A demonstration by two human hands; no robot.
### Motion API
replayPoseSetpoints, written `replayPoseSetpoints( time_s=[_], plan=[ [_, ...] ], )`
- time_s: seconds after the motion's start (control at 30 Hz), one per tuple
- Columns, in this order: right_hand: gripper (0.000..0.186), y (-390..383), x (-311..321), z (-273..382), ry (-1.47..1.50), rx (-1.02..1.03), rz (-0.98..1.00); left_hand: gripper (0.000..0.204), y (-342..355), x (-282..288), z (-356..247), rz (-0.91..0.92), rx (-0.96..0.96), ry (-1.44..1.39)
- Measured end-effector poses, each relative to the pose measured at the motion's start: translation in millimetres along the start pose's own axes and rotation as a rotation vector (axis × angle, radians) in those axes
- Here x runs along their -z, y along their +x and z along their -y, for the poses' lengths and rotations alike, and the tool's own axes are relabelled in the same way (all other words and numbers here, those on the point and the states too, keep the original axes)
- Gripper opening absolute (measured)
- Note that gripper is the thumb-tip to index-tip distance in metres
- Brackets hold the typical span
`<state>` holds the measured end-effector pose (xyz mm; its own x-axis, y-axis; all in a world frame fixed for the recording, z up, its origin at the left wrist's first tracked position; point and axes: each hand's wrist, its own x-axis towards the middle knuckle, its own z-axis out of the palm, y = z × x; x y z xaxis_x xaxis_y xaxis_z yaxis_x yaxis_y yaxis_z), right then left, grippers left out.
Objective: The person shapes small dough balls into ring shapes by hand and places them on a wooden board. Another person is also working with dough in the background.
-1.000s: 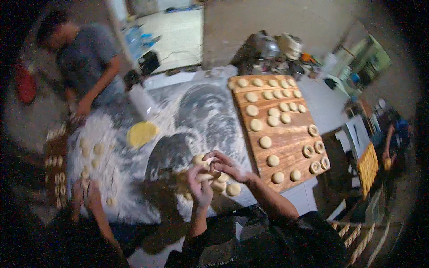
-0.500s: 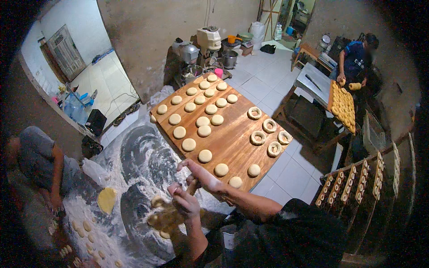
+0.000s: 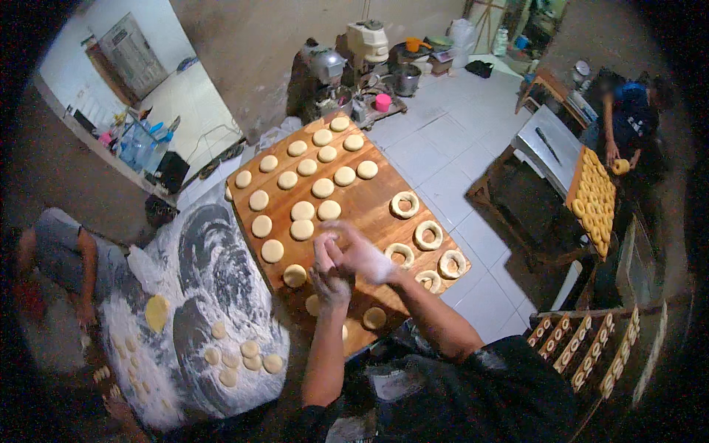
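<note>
My left hand [image 3: 329,279] and my right hand [image 3: 365,258] meet above the middle of a wooden board [image 3: 364,216]. Flour whitens both. The left fingers look curled; whatever they may hold is hidden. Motion smears the right fingers, which overlap the left ones. Rows of flat round dough pieces [image 3: 295,276] lie across the board, two of them touching or overlapping. Toward its right edge sit several dough rings [image 3: 428,235]. More dough rounds [image 3: 230,360] rest in a cluster on the floured surface [image 3: 214,273] left of my forearm.
At left, a person [image 3: 63,251] sits by small dough pieces and a yellow dough sheet [image 3: 156,314]. Far right, another person [image 3: 628,111] handles browned rings beside a filled tray [image 3: 593,199]. Racked trays [image 3: 583,347] stand lower right. Mixers [image 3: 325,63] and a pink cup [image 3: 382,102] are at the back.
My hands have come together and moved over the board from its near left edge. The view has shifted, uncovering the dough cluster on the floured surface.
</note>
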<state>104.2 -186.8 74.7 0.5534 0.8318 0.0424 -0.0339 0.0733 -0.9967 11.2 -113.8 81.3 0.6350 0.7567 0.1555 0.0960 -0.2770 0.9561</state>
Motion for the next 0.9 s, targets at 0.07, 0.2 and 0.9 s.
replayPoseSetpoints(
  time_s=[0.07, 0.2, 0.9],
  plan=[
    [0.059, 0, 29, 7, 0.75, -0.028, -0.115, 0.026, 8, -23, -3, -0.033, -0.106, 0.086],
    [0.048, 9, 64, 17, -0.342, 0.092, 0.149, 0.022, 15, -61, -4, 0.029, -0.089, -0.001],
    [0.078, 45, 113, -48, -1.457, 0.021, -0.169, 0.085, 64, -97, 39, 0.326, 0.214, 0.816]
  ],
)
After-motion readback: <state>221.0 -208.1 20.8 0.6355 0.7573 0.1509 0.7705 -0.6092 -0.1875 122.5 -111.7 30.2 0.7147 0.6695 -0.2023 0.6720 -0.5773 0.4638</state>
